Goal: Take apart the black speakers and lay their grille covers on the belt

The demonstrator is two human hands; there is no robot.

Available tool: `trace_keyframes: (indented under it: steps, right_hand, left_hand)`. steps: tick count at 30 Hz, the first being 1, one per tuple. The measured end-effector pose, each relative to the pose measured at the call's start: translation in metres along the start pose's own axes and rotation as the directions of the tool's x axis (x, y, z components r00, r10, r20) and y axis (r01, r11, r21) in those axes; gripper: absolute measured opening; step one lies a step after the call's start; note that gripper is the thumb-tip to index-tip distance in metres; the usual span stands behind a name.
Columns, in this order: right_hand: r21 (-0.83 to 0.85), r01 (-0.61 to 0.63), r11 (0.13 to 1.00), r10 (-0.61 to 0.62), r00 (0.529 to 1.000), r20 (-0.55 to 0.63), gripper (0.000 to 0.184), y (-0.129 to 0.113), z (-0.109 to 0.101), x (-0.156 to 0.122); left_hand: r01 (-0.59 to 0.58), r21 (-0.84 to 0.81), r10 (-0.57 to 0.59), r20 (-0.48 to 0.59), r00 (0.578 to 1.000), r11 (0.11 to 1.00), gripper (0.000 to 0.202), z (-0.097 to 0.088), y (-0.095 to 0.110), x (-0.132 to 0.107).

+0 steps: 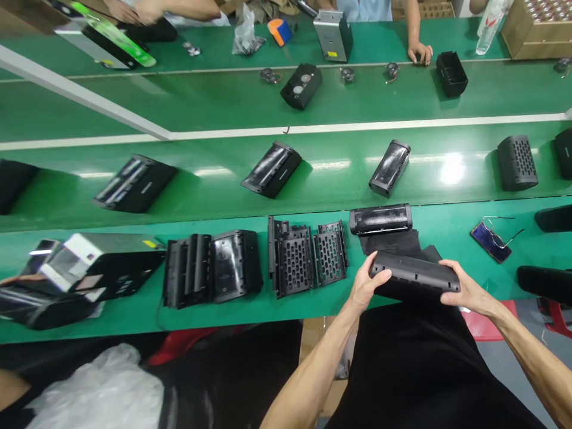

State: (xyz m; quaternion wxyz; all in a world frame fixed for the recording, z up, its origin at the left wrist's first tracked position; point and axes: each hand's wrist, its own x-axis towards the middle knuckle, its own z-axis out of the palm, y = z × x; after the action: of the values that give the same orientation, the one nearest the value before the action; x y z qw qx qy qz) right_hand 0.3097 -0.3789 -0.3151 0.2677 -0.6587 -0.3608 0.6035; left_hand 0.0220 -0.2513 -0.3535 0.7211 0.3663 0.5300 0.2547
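Note:
Between my two hands is a long black plastic speaker housing [415,275], held level over the front edge of the green bench. My left hand [367,283] grips its left end, thumb on the near face. On the right end, my right hand [465,287] is closed with the thumb below and the fingers over the top. Just beyond lies a dark cloth-like sheet [388,243]. Behind that sheet rests another black housing [381,220] with a shiny mesh front. To the left stand several perforated black grille panels [294,261].
A green conveyor belt [330,143] carries several spaced-out black housings. Stacked housings [236,265] and a silver-black device [111,262] sit left on the bench. Glasses and a phone [490,241] lie right. Across the line, a co-worker's hand [420,52] rests near small speaker drivers [392,71].

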Motion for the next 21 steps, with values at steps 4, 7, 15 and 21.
trace_keyframes:
  steps: [4,7,15,21]
  right_hand:
    - [0.058,0.034,0.998,-0.029,0.996,-0.085,0.091,0.009,-0.005,-0.003]
    - [0.358,0.063,0.932,0.018,0.976,-0.218,0.084,0.011,-0.023,0.019]
    - [0.719,0.24,0.652,0.27,0.813,-0.516,0.032,-0.046,-0.115,0.218]
    - [0.288,0.099,0.952,0.133,0.714,-0.687,0.054,-0.055,-0.135,0.246]
  left_hand:
    - [-0.008,-0.112,0.006,-0.012,1.0,0.994,0.088,-0.001,0.008,0.002]
    - [0.002,-0.273,-0.054,-0.18,0.982,0.962,0.065,-0.009,0.001,-0.002]
    - [0.147,-0.423,-0.428,-0.712,0.557,0.894,0.055,-0.065,-0.065,0.0]
    - [0.092,-0.315,-0.314,-0.788,0.53,0.945,0.047,-0.081,-0.085,0.018]
